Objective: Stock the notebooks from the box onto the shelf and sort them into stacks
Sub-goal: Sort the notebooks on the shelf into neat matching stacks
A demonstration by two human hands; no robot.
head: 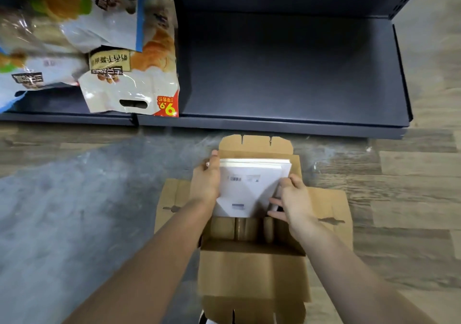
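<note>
The left hand (205,181) and right hand (294,199) clasp the notebooks (245,189) in the box (252,271) at centre; the shelf (299,74) above holds none yet.

Bread bags (129,74) lie piled at left, above the wood-pattern floor (411,186).

Soft indoor light. Glare is seen on the floor (74,199) left of the left hand (207,179); bags (87,24) beyond it are blurred.
</note>
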